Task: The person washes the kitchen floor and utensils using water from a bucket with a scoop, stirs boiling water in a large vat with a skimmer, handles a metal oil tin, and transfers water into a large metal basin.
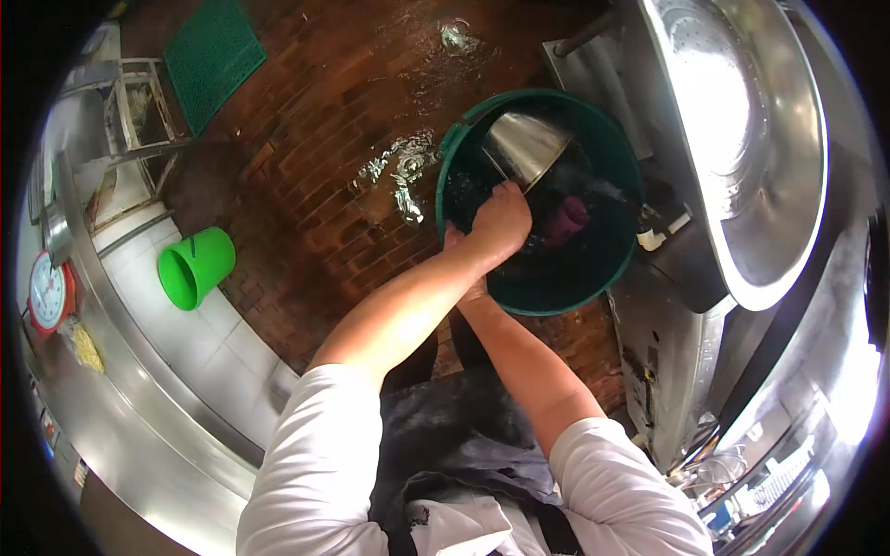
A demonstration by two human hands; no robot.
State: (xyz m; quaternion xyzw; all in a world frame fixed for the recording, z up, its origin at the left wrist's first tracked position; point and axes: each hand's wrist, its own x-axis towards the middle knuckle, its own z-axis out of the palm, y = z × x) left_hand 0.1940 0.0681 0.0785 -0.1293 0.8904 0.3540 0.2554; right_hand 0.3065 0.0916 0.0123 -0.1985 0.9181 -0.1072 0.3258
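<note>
A shiny metal pot (pixel 527 148) lies tilted inside a large dark green tub (pixel 616 269) on the floor. My left hand (pixel 503 222) is closed on the pot's near edge, and its arm crosses over my right arm. Low in the tub beside the pot is a purple cup-like container (pixel 567 219), surrounded by dark water. My right hand (pixel 453 237) is at the tub's near-left rim, its fingers seemingly closed on the edge. Most of that hand is hidden beneath my left forearm.
Wet brick floor (pixel 324 185) surrounds the tub. A bright green bucket (pixel 197 267) lies tipped at left, near a steel counter (pixel 139 398) with a red scale (pixel 49 291). A green mat (pixel 213 65) lies far left. A large metal basin (pixel 788 185) overhangs the right.
</note>
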